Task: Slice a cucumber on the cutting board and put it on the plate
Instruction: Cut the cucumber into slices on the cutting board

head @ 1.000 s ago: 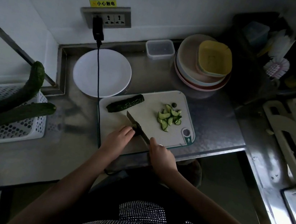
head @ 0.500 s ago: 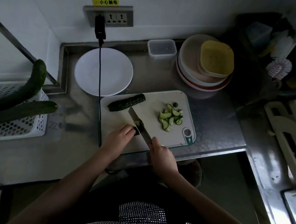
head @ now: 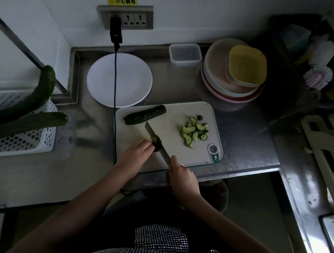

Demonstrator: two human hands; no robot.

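A pale cutting board [head: 174,114] lies on the steel counter. My left hand [head: 135,154] presses a short cucumber piece [head: 156,143] against the board near its front edge. The knife [head: 155,139] is in my right hand [head: 181,174], its blade resting on that piece and pointing up-left. A longer cucumber half [head: 144,114] lies at the board's back left. A heap of several cut slices [head: 194,131] sits on the right side of the board. The empty white plate [head: 119,79] stands behind the board to the left.
A black cable [head: 114,89] runs from the wall socket across the plate and past the board's left edge. A white perforated basket [head: 11,137] at left holds two whole cucumbers [head: 20,122]. Stacked plates and a yellow bowl [head: 247,65] stand at back right beside a clear box [head: 185,54].
The knife blade tilted flat half a second ago and now stands edge-down on the small piece again. Both hands stay near the board's front edge.
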